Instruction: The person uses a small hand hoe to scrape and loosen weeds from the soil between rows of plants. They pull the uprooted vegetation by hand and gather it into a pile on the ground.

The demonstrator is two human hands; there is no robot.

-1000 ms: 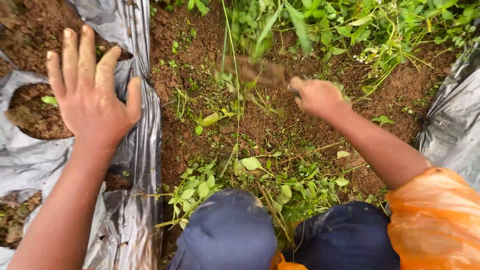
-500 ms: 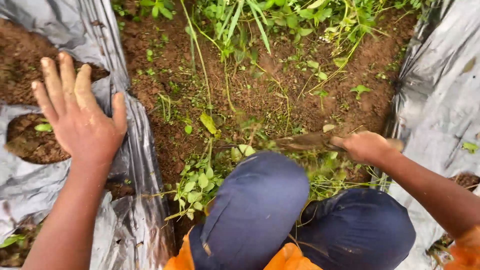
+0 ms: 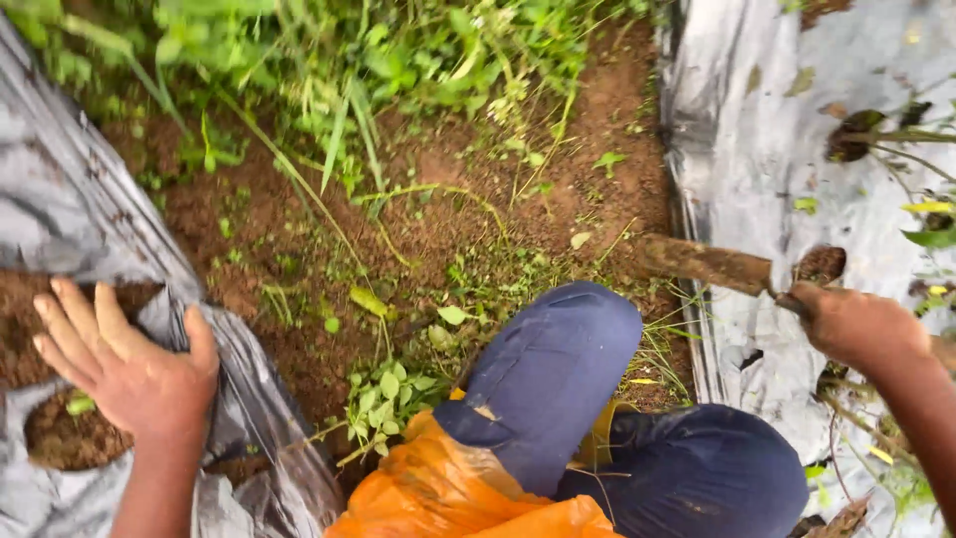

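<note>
Head view, looking down on a weeded furrow. At the lower left of the frame, the left hand [image 3: 124,369] lies palm-down with its fingers [image 3: 70,334] spread wide on the grey plastic mulch sheet [image 3: 60,209], its fingertips reaching onto bare soil that shows through a gap in the sheet. At the right edge, the right hand [image 3: 856,324] has its fingers closed around the handle of a soil-caked blade tool [image 3: 702,264]. The blade points toward the frame centre and lies across the edge of a 2nd plastic sheet [image 3: 757,130], over the right margin of the reddish-brown soil strip [image 3: 299,249]. Cut weeds [image 3: 388,384] lie on the soil at lower centre, beside the person's 2 knees in dark blue trousers [image 3: 558,369]. Standing green weeds [image 3: 349,60] fill the top of the frame. An orange plastic garment [image 3: 448,488] shows at the bottom centre.
</note>
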